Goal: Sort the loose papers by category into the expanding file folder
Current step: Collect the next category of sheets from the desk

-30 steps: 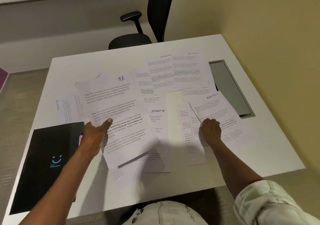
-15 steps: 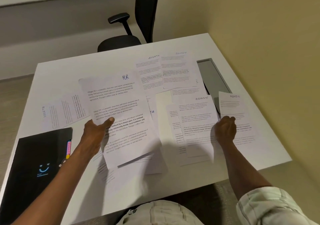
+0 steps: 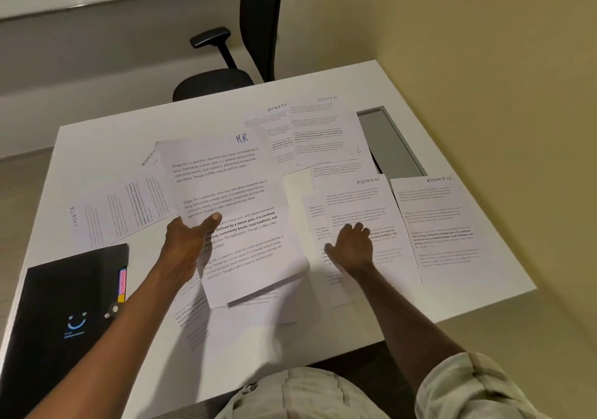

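Two hands among loose papers on the white counter [image 3: 129, 141]

Left hand [image 3: 187, 244] pinches the HR sheet [image 3: 226, 199], thumb on top, raised above the counter; right hand [image 3: 353, 246] lies flat, fingers [image 3: 358, 228] spread, on an ADMIN sheet [image 3: 361, 199]; black expanding file folder [image 3: 58, 309] lies closed, near-left

"HR" on held sheet [image 3: 226, 192], "ADMIN" on right sheets [image 3: 442, 218]

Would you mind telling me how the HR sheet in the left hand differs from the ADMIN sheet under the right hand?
The HR sheet bears a blue heading; the ADMIN sheet has a dark one. The left hand grips the HR sheet, thumb on top, its near edge raised above the papers below; the right hand rests on the ADMIN sheet, which lies flat on the table. Both are white pages of printed paragraphs.
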